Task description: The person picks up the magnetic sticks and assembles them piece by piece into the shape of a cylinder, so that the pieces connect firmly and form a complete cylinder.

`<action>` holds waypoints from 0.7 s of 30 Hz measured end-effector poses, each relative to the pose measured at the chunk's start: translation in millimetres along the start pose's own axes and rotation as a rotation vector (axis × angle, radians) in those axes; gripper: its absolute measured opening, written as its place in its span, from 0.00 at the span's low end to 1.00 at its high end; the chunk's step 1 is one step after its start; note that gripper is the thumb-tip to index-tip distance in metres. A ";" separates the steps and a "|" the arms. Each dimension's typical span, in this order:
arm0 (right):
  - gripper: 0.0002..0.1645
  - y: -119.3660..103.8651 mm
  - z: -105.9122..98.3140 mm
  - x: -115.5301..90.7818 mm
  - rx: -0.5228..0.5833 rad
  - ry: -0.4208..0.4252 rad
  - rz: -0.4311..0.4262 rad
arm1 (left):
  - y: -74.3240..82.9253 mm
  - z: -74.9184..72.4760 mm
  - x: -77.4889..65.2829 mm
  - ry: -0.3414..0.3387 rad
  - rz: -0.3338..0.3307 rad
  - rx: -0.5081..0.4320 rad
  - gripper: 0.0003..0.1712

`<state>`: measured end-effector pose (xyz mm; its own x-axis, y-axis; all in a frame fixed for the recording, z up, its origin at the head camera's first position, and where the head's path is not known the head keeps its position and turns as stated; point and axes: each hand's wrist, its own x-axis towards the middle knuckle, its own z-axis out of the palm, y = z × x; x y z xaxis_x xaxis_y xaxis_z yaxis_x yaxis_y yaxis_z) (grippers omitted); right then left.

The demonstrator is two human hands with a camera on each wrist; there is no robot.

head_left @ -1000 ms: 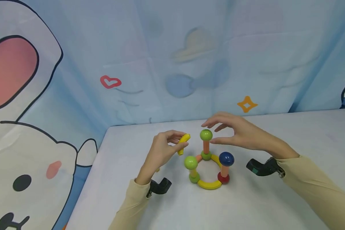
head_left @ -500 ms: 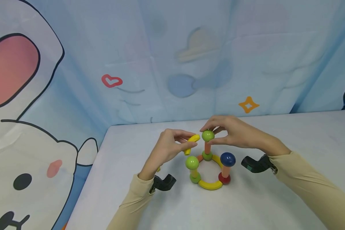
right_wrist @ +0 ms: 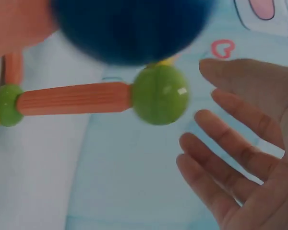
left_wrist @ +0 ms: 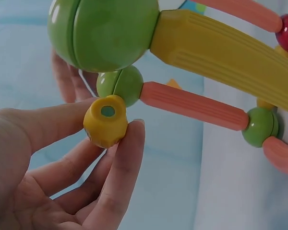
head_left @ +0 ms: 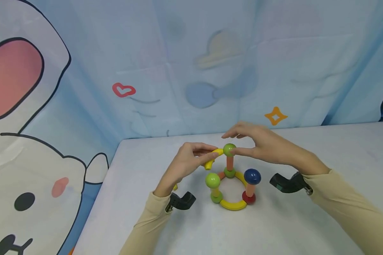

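Yellow and gently curved, the loose piece point(left_wrist: 104, 132) is pinched in the left hand point(head_left: 186, 163), the grip closed on it between thumb and fingertips. It is held above the table point(head_left: 274, 228), one end meeting the left side of the far green ball point(head_left: 229, 149), which tops the far orange post point(head_left: 230, 163). Half a second ago that end was just short of the ball; now the two appear to touch.

The right hand point(head_left: 269, 146) has changed more. Its fingers were about the ball then; now the grip is spread, fingers lifted over the far side of the ball and the thumb just beside it on the right. The right wrist view shows a gap between thumb and ball.

Below, the ring on the table sits as it did: a yellow arc point(head_left: 233, 205) at the near side, a red ball point(head_left: 249, 198) at the right and a green base ball point(head_left: 216, 197) at the left. The right post point(head_left: 250, 190) is orange and carries a blue ball point(head_left: 252, 176); the left post point(head_left: 215, 192) is yellow under the left green ball point(head_left: 212, 180). Another yellow bit point(head_left: 175, 187) shows beside the left wrist, mostly hidden.
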<state>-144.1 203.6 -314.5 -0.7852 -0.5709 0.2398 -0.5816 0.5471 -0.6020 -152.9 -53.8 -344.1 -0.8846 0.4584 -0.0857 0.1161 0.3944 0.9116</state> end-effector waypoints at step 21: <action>0.19 -51.0 45.2 -11.4 -0.120 -0.098 -0.205 | -12.1 -5.5 3.0 -0.093 -0.032 -0.264 0.19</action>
<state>-95.9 154.5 -321.0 -0.6272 -0.7309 0.2691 -0.7524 0.4793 -0.4519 -159.5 -61.6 -353.3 -0.8394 0.5249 -0.1410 -0.0433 0.1941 0.9800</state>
